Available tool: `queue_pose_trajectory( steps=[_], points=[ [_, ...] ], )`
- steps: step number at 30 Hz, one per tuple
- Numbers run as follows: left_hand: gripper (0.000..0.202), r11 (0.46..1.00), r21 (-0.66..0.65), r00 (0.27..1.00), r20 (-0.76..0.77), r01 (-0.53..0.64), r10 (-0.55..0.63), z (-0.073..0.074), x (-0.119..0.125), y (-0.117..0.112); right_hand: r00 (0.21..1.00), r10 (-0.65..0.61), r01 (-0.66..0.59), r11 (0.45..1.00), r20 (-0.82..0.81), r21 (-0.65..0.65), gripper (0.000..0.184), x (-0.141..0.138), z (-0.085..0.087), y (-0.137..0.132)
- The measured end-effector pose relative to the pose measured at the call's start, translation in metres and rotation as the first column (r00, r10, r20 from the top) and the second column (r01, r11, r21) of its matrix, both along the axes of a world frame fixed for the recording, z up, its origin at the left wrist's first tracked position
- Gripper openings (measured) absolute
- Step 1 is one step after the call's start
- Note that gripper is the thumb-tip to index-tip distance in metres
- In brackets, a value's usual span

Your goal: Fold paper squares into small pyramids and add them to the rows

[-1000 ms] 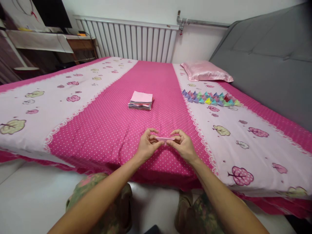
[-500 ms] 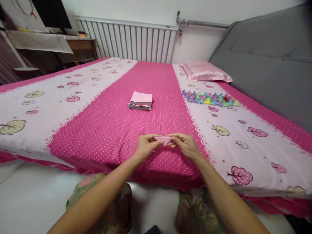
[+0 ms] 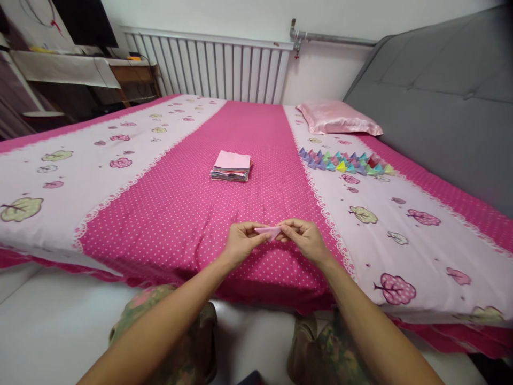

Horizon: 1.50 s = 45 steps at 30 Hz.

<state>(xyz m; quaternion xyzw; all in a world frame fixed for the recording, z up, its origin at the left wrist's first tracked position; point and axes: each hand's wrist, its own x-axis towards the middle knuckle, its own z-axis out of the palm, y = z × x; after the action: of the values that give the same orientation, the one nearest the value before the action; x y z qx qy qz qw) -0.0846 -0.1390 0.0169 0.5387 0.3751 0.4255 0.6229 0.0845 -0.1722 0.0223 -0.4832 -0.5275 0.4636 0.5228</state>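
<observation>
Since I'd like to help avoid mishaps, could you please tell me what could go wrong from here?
The small pink paper, pinched between the left hand and the right hand, could slip or crease crookedly. The uneven paper stack might slide if the bedspread is tugged. The colorful folded pieces sit close together on that cloth, so a tug might shift them too.

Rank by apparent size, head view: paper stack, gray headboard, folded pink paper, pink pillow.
1. Gray headboard, cut off by the frame
2. Pink pillow
3. Paper stack
4. Folded pink paper, partly hidden
</observation>
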Motion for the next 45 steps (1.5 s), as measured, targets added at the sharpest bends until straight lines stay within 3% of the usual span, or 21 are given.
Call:
queue_pose_trajectory(
  steps=[6,13,26,35,39,43,45],
  points=[
    [0.024,0.999,0.041,0.999,-0.038,-0.008,0.01,-0.002,0.005,-0.008,0.969,-0.107,0.075,0.986,0.221,0.146,0.017,-0.006,-0.001,-0.005],
    [0.019,0.995,0.1,0.998,-0.058,-0.032,0.037,-0.009,0.005,-0.01,0.937,-0.147,0.093,0.979,0.316,0.181,0.011,-0.013,-0.001,-0.007],
    [0.013,0.993,0.114,0.998,-0.042,-0.039,0.044,-0.002,0.004,-0.01,0.987,-0.072,0.066,0.997,0.144,0.042,0.01,-0.006,0.003,-0.004],
    [0.015,0.996,0.088,0.998,-0.049,-0.028,0.032,-0.006,0.002,-0.006,0.986,-0.116,0.123,0.991,0.119,-0.054,0.01,0.007,0.008,-0.001],
    [0.016,0.99,0.093,0.992,-0.053,-0.107,0.113,-0.003,-0.001,-0.004,0.981,-0.174,0.177,0.984,0.079,-0.026,0.007,0.018,0.005,0.0],
    [0.017,0.992,0.097,0.995,-0.045,-0.081,0.086,-0.003,-0.001,-0.003,0.999,-0.011,0.012,1.0,0.053,-0.017,0.032,0.017,0.003,-0.001],
    [0.017,0.992,0.118,0.998,-0.042,-0.036,0.041,-0.005,0.002,-0.003,0.995,0.041,-0.041,0.999,0.097,0.001,0.029,0.011,0.001,-0.001]
  ],
)
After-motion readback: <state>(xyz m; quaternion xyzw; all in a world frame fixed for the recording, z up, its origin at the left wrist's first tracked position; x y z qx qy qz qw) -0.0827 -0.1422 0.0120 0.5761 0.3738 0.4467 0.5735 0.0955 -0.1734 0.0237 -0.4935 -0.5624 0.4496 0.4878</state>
